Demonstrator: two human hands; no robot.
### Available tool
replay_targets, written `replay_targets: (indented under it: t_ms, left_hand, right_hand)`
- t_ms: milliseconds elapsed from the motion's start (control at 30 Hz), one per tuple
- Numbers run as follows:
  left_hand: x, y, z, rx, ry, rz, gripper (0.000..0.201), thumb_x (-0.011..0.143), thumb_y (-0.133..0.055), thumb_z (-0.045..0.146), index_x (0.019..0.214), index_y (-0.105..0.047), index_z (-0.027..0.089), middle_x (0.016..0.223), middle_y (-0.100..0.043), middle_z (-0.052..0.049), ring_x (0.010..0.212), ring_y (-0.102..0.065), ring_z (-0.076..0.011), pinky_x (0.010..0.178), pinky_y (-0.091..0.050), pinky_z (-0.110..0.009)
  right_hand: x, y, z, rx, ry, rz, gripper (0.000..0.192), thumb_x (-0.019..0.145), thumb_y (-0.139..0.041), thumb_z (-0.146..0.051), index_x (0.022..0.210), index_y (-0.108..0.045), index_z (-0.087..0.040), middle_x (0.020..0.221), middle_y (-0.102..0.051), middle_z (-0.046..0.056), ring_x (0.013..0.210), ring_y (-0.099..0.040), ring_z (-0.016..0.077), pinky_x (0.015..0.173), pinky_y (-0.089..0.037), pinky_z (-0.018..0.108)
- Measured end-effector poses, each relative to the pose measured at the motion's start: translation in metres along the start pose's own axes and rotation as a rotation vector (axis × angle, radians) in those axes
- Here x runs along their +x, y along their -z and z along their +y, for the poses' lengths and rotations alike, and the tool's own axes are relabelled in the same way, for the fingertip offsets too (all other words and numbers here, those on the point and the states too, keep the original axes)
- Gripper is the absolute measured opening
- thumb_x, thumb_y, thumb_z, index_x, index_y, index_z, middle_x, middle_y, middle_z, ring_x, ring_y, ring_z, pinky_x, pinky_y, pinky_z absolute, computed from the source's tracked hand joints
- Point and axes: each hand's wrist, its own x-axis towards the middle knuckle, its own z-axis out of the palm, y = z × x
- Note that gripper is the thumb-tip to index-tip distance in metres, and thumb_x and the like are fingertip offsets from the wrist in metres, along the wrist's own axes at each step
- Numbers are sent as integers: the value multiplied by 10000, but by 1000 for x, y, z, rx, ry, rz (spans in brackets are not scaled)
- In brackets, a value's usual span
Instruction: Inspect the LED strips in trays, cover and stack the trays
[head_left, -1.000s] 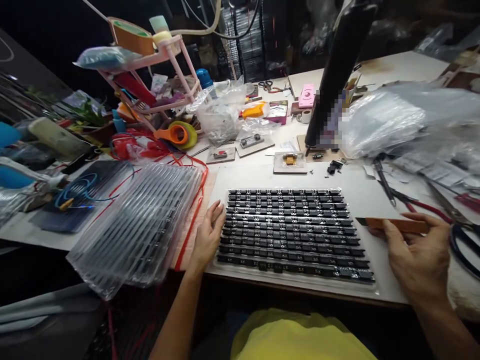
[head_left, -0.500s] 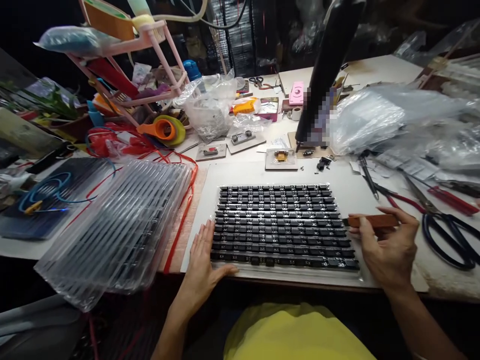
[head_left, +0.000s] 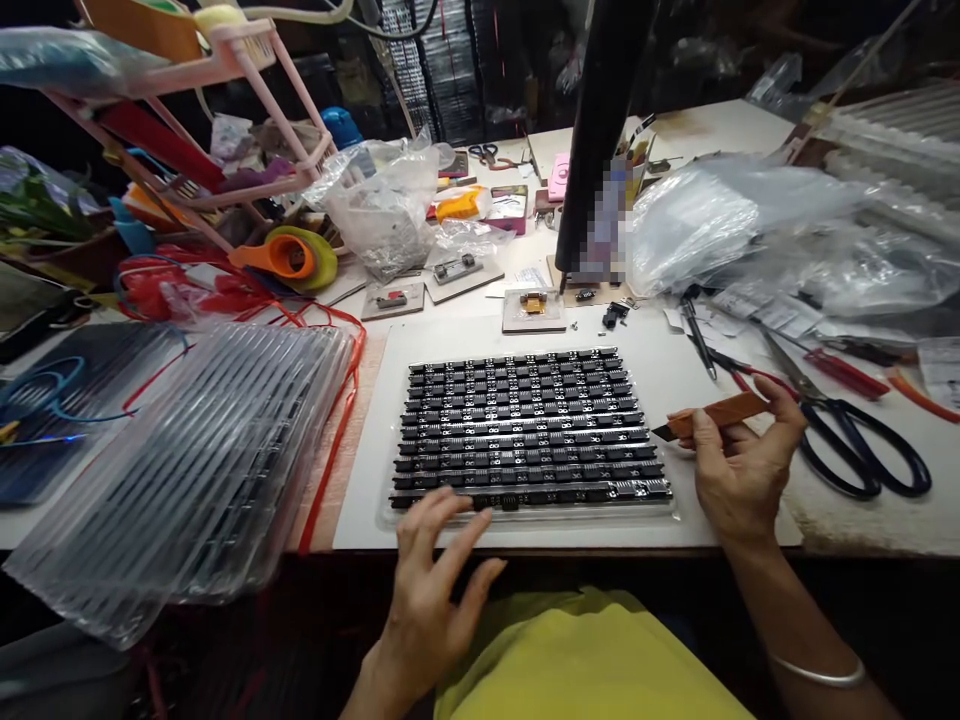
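A clear tray filled with rows of small black components lies on a white board at the table's front edge. My left hand is open with fingers spread, its fingertips touching the tray's near edge. My right hand grips a thin brown strip tool with a dark tip, held just right of the tray and pointing toward it.
A stack of empty clear ribbed trays leans off the table at left, over red cords. Black-handled scissors, pliers and plastic bags lie to the right. A pink rack, tape dispenser and dark stand fill the back.
My left hand slid from the tray's left side to its near edge. My right hand brought the brown strip tool leftward, close to the tray. The view tilted down and right.
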Motion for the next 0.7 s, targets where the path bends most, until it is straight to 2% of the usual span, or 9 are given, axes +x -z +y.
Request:
replay_targets:
  t_ms: [100,200,333,567,700]
  left_hand:
    - [-4,-9,13,-23,-89,-75,536,808,-627,187,1321,-481,226,1125,-579,-111,1115,-514,-260,943,-467,-411]
    - [-1,-18,19,1,-120,-110,574,833,-602,200,1377,-416,206,1142,-581,-123,1095,-527,-254,945,-469,-413]
    - [6,-26,22,60,-91,-101,579,856,-577,215,1401,-380,217,1162,-568,-132,1118,-521,-267,952,-468,-439]
    - [11,-28,24,47,-95,-72,441,858,-563,165,1292,-487,183,1146,-552,-138,1103,-504,-257,927,-477,-442]
    - [10,-25,26,-5,-113,-21,427,842,-556,81,1257,-513,173,1115,-554,-119,1108,-498,-242,932,-476,-425]
  right_hand:
    - [0,0,0,-7,-16,-7,672,810,-647,-402,1377,-338,-215,808,-665,52,678,-659,224,630,-552,384]
    - [0,1,2,-36,-38,-22,665,816,-636,-420,1377,-349,-205,786,-679,60,672,-658,229,632,-545,381]
    - [0,2,3,-45,-54,-28,672,811,-641,-432,1378,-357,-209,794,-686,64,665,-661,223,626,-543,361]
    - [0,3,7,-34,-34,-38,653,840,-611,-415,1391,-339,-195,791,-685,51,687,-668,215,662,-548,370]
    - [1,4,9,-34,-20,-36,657,846,-605,-416,1397,-331,-184,792,-689,60,660,-663,204,652,-554,366]
